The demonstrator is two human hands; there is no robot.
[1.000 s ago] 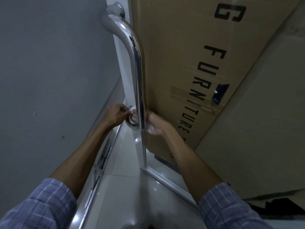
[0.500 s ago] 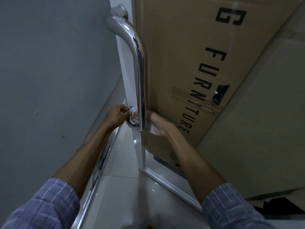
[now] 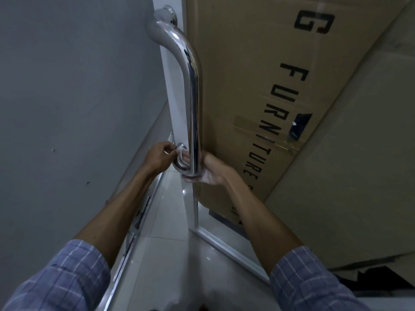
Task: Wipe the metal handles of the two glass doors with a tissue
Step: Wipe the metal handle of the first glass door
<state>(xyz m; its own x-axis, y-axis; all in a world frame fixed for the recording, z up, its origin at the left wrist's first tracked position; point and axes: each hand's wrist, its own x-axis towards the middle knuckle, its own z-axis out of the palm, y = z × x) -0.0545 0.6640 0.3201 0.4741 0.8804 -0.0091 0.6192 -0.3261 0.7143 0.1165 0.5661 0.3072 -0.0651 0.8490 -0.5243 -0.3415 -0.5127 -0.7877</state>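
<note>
Left grip [image 3: 158, 157]: fingers curled, pinching what looks like one end of a pale tissue [image 3: 181, 151] at the lower bend of the metal handle [image 3: 194, 104]. I can't make out the tissue cleanly, it's small and blurred against the chrome.

Right grip [image 3: 214, 170]: curled in against the handle's bottom end from the other side, something pale and wadded under the palm, probably the tissue's other end. Can't confirm that from this view. Fingers themselves mostly hidden behind the bar.

Handle is a polished tube, running vertically, bent at top and bottom into the door. Upper mount with round flange sits at the top of it. Both hands are at the lowest part, one either side of the bar, close together, with the bottom curve between them.

Glass door [image 3: 174, 97]: I see its white edge strip right behind the handle, bottom rail running off below the right forearm.

Through or behind the glass, right of the handle: large cardboard box [image 3: 258, 75] with black "FURNITURE" lettering down it and tape across. Second plainer box [image 3: 359, 153] further right of that, leaning.

Left of the handle: grey wall [image 3: 67, 108]. Below the handle: glossy white tiled floor [image 3: 157, 254], metal floor track along the wall base.

Both sleeves blue check, rolled up, forearms bare.
</note>
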